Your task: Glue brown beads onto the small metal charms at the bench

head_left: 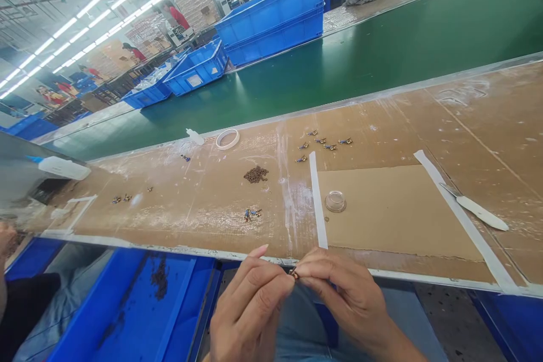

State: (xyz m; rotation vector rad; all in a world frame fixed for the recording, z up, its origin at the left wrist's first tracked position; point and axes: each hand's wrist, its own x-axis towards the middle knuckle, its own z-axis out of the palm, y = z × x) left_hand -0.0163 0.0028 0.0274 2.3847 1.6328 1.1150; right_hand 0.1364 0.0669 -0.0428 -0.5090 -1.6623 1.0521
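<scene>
My left hand (254,300) and my right hand (345,291) meet at the table's front edge, fingertips pinched together. Between them is a small copper-coloured metal part (293,274), mostly covered by the fingers; its exact kind is too small to tell. Just beyond, two or so small blue-and-brass parts (253,214) lie on the cardboard-covered table. A heap of tiny brown ring-like pieces (255,174) sits farther back. To the right, a small clear round dish (335,201) rests on a taped cardboard sheet (394,209).
Several similar parts (330,147) lie behind the sheet. A white-handled knife (481,212) is at right. A tape roll (228,139) and white bottles (63,168) are left. Behind runs a green conveyor (360,62) with blue crates (271,17). Another person's hand (6,237) shows far left, beside a blue bin (139,305).
</scene>
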